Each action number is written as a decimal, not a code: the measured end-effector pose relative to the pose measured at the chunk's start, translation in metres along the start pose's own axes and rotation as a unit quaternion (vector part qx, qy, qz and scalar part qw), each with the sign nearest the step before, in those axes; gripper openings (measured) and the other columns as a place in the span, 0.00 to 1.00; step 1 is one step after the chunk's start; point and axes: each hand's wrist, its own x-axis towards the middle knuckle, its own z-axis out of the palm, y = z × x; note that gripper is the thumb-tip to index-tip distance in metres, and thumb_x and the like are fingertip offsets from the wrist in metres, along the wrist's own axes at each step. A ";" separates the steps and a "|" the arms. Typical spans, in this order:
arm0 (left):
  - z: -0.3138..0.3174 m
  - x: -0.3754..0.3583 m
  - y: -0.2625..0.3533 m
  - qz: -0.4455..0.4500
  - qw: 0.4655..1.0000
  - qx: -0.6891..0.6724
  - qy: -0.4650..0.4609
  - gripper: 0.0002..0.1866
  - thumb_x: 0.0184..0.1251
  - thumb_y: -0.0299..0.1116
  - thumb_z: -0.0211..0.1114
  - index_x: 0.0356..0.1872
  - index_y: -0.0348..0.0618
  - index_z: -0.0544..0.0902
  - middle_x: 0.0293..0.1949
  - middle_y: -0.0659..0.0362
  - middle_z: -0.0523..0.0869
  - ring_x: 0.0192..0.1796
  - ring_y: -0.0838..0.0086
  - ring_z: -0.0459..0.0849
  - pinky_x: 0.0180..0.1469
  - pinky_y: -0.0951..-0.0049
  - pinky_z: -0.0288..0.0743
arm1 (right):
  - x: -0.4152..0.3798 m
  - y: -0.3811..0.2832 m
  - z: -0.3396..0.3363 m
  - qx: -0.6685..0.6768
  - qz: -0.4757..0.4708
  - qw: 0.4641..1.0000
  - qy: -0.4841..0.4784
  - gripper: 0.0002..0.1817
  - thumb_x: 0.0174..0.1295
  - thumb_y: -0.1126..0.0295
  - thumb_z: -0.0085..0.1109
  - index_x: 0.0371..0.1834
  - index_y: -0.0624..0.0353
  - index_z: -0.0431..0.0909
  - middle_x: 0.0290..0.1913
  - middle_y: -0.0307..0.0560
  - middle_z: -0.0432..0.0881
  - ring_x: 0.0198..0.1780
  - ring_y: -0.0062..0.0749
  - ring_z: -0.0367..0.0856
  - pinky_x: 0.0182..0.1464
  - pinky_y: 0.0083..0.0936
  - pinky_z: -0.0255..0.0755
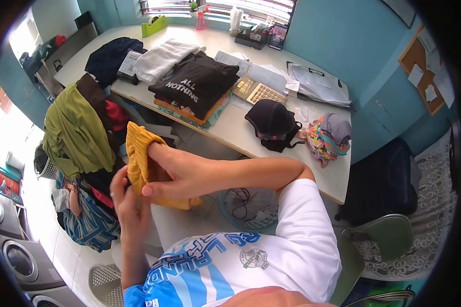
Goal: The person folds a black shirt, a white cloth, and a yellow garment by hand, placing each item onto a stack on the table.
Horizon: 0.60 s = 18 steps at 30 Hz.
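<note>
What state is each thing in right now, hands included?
Mustard garment: bunched, held in both hands.
Right hand: grip closed on the garment.
Left hand: grip closed on its lower edge.
Black T-shirt: folded, topping a stack.
Olive cloth: draped, unfolded.
Calculator: lying flat.

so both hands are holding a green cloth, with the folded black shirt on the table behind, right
Not quite. In the head view the cloth held by the left hand and right hand is mustard yellow, not green; the green cloth hangs on the pile beside it. The folded black shirt does lie on the table behind.
</note>
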 end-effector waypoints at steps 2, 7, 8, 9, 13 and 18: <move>-0.004 -0.009 -0.020 -0.026 0.978 -0.003 -0.208 0.20 0.56 0.24 0.64 0.52 0.33 0.75 0.54 0.46 0.74 0.55 0.51 0.73 0.60 0.58 0.65 | -0.002 -0.012 -0.005 -0.036 0.067 0.997 -0.032 0.34 0.61 0.51 0.61 0.50 0.71 0.58 0.47 0.60 0.69 0.52 0.36 0.71 0.54 0.26 0.67; 0.002 -0.007 -0.015 -0.027 0.993 -0.069 -0.089 0.31 0.60 0.43 0.66 0.60 0.38 0.69 0.56 0.48 0.75 0.58 0.57 0.74 0.61 0.62 0.66 | -0.006 -0.013 -0.001 -0.068 0.064 0.996 -0.013 0.41 0.58 0.42 0.59 0.51 0.73 0.56 0.46 0.64 0.68 0.48 0.42 0.75 0.48 0.29 0.74; 0.002 -0.009 -0.017 -0.050 0.984 -0.157 -0.068 0.33 0.60 0.45 0.66 0.61 0.38 0.67 0.56 0.48 0.75 0.58 0.60 0.75 0.60 0.63 0.67 | -0.007 -0.014 -0.001 -0.056 0.063 0.996 -0.014 0.42 0.57 0.41 0.59 0.52 0.73 0.56 0.46 0.65 0.68 0.47 0.42 0.76 0.47 0.30 0.76; 0.002 -0.010 -0.017 -0.071 0.966 -0.243 -0.045 0.34 0.60 0.47 0.66 0.62 0.38 0.66 0.55 0.49 0.76 0.57 0.62 0.76 0.59 0.63 0.68 | -0.009 -0.014 0.000 -0.035 0.048 0.998 -0.029 0.43 0.57 0.40 0.59 0.52 0.73 0.55 0.46 0.65 0.69 0.46 0.43 0.77 0.45 0.30 0.77; 0.009 -0.008 0.003 -0.153 0.968 -0.197 -0.042 0.31 0.59 0.37 0.68 0.61 0.35 0.66 0.46 0.53 0.81 0.46 0.72 0.82 0.50 0.73 0.73 | -0.013 -0.008 0.011 -0.051 -0.046 0.994 -0.087 0.39 0.57 0.43 0.60 0.53 0.70 0.60 0.45 0.63 0.73 0.44 0.49 0.79 0.44 0.35 0.76; -0.001 -0.018 -0.022 -0.158 0.935 -0.314 0.050 0.19 0.69 0.31 0.57 0.57 0.34 0.71 0.50 0.57 0.80 0.49 0.74 0.80 0.52 0.73 0.74 | -0.003 -0.001 0.005 -0.241 -0.190 0.948 -0.083 0.34 0.52 0.46 0.64 0.53 0.62 0.70 0.48 0.57 0.76 0.46 0.52 0.77 0.49 0.37 0.72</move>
